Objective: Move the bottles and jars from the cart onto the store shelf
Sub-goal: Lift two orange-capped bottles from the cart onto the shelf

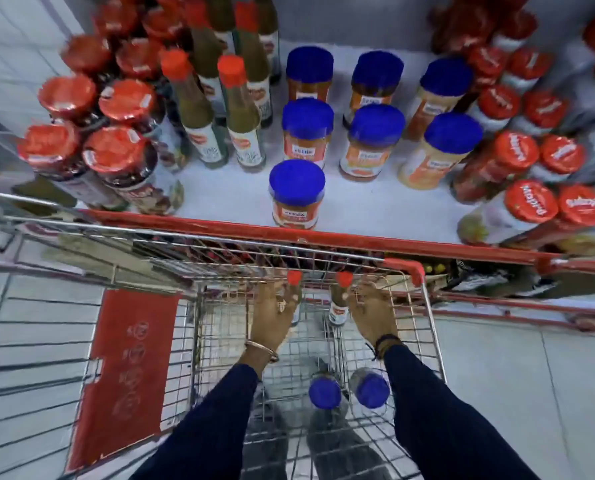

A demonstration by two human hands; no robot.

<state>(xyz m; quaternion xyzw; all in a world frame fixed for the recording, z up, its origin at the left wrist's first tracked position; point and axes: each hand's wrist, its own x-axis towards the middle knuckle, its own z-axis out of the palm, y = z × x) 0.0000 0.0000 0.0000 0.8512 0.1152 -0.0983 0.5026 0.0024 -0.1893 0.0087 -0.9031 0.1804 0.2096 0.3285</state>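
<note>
Both hands reach down into the wire cart (pixel 431 327). My left hand (pixel 271 317) is closed around a red-capped bottle (pixel 294 278) at the cart's far end. My right hand (pixel 372 315) grips a second red-capped bottle (pixel 339 306) beside it. Two blue-lidded jars (pixel 324 393) (pixel 372 389) stand on the cart floor near me, between my sleeves. The white store shelf (pixel 226 192) lies just beyond the cart, with several blue-lidded jars (pixel 296 194) in the middle and green red-capped bottles (pixel 244 112) to their left.
Red-lidded dark jars (pixel 116 157) crowd the shelf's left side and red-lidded jars (pixel 528 206) its right. A red shelf edge strip (pixel 323 233) runs between cart and shelf. The cart's red child-seat flap (pixel 122 368) hangs at left. Bare shelf shows around the front blue-lidded jar.
</note>
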